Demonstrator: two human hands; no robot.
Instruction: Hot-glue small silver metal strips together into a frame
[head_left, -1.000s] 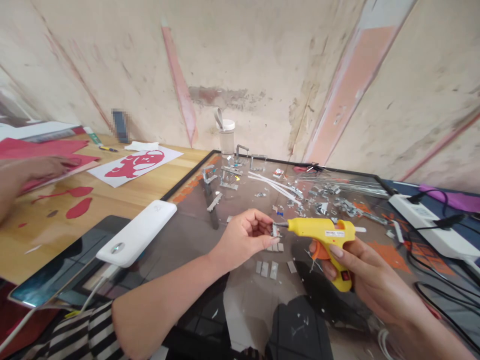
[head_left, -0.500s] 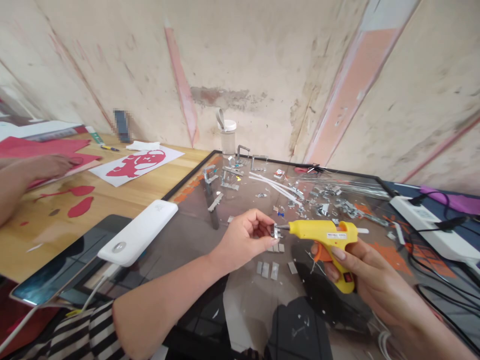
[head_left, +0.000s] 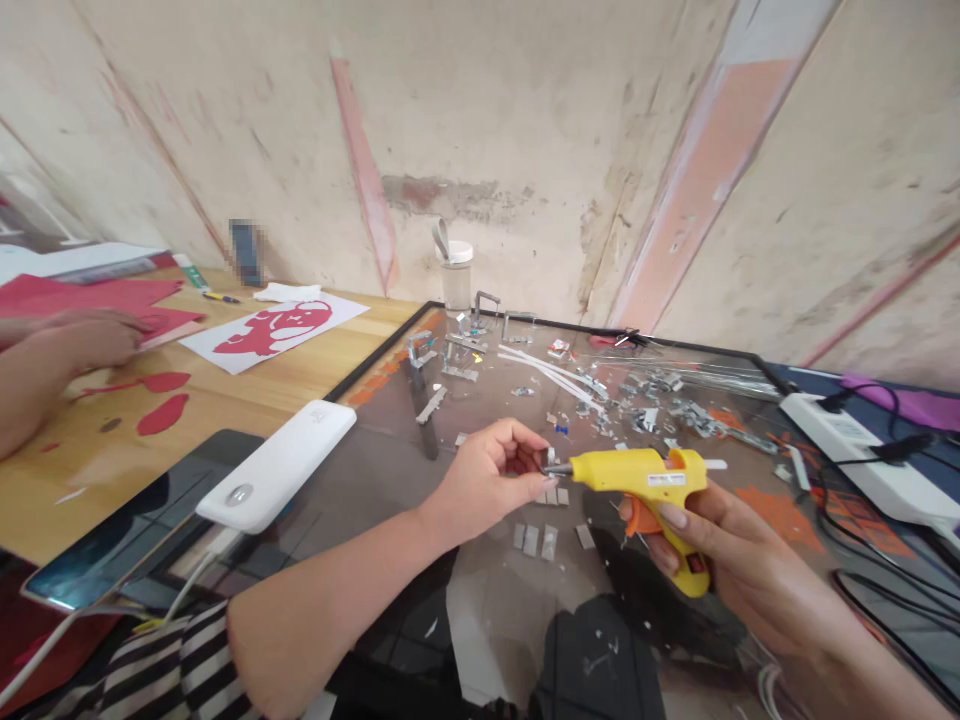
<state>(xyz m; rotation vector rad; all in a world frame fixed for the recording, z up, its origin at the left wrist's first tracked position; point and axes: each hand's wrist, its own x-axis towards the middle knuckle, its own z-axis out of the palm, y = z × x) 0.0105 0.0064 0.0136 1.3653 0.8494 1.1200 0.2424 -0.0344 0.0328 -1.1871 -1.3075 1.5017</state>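
Between the thumb and fingers of my left hand [head_left: 501,468] is a small silvery piece [head_left: 551,456], mostly hidden by the fingers and the nozzle. My right hand [head_left: 701,530] is wrapped round the handle of a yellow glue gun [head_left: 637,470], with fingers at its orange trigger [head_left: 642,516]. The gun's metal tip points left and meets the piece at my left fingertips; whether it touches, I cannot tell. A white glue stick pokes out of the gun's back. Just below, several small grey rectangles [head_left: 531,541] lie on the dark glass tabletop [head_left: 390,480].
Silvery scraps [head_left: 660,385] and white strips [head_left: 551,372] lie farther back. A lidded jar [head_left: 456,275] stands by the wall. At right is a power strip [head_left: 870,455] with cables. A white power bank [head_left: 277,465] and phone lie left, near another person's hands [head_left: 97,340] on red paper.
The glue gun has shifted slightly left and down, its tip now lower at my left fingertips. My left hand has hardly moved. At left, the other person's hand has moved a little.
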